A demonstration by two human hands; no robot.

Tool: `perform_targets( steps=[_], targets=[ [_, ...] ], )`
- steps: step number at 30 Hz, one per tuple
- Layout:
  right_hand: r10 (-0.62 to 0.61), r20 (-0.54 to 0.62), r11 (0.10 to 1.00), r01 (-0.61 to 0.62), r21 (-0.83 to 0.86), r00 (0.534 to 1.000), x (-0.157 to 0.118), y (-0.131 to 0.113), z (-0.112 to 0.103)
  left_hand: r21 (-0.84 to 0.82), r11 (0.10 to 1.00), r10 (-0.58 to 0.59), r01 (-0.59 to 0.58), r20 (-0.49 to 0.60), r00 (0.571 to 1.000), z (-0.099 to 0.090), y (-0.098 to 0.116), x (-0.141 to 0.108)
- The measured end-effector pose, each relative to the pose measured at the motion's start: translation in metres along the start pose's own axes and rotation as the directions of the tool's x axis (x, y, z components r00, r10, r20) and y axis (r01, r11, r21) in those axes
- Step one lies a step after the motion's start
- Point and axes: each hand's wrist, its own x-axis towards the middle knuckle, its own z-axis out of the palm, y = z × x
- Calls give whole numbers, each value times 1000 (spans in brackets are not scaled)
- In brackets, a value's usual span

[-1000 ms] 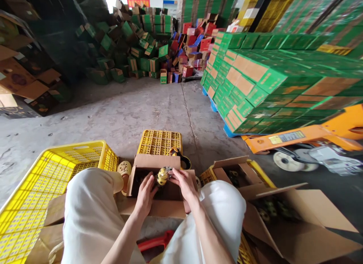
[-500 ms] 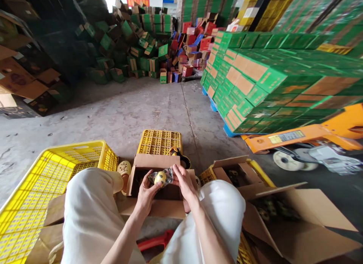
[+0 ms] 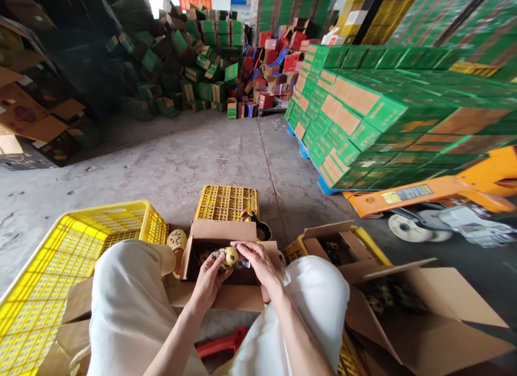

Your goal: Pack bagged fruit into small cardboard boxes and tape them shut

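Note:
A small yellow ball with dark spots (image 3: 231,256), in a crinkled clear wrapper, is held between my two hands. My left hand (image 3: 210,279) is closed on its left side with thumb and fingers. My right hand (image 3: 260,262) pinches the wrapper at the ball's right. Both hands are over an open cardboard box (image 3: 224,230) standing between my knees; its inside is dark, and small wrapped things show at its left. To the right, another open cardboard box (image 3: 436,333) holds more dark and yellow wrapped items.
A yellow plastic crate (image 3: 60,241) stands at my left; an upturned yellow crate (image 3: 226,201) lies ahead. A smaller open box (image 3: 329,233) sits at right. Beyond are an orange pallet jack (image 3: 428,190), stacked green cartons (image 3: 363,123) and a heap of loose boxes (image 3: 210,69).
The wrapped ball has turned and moved slightly right in my hands. My left fingers have shifted to its left side, and my right fingers have moved in closer over it.

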Motion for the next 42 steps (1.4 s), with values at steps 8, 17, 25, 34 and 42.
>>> perform_targets(
  steps=[8, 17, 25, 34, 42],
  targets=[
    [15, -22, 999, -16, -52, 1000, -1, 4, -1, 62, 996, 64, -59, -73, 995, -3, 3, 0],
    [56, 37, 997, -54, -59, 998, 4, 17, -3, 97, 987, 137, -125, -134, 981, -7, -3, 2],
    [38, 50, 996, -33, -87, 998, 6, 20, -2, 60, 992, 124, -115, -188, 974, -9, -5, 4],
    [-13, -152, 995, -2, -99, 988, 4, 17, -3, -18, 1000, -6, 5, -24, 1000, -1, -3, 0],
    [-21, 27, 998, 22, -50, 999, 6, 16, -7, 40, 994, 105, -103, -39, 994, -3, -1, 0]
  ],
)
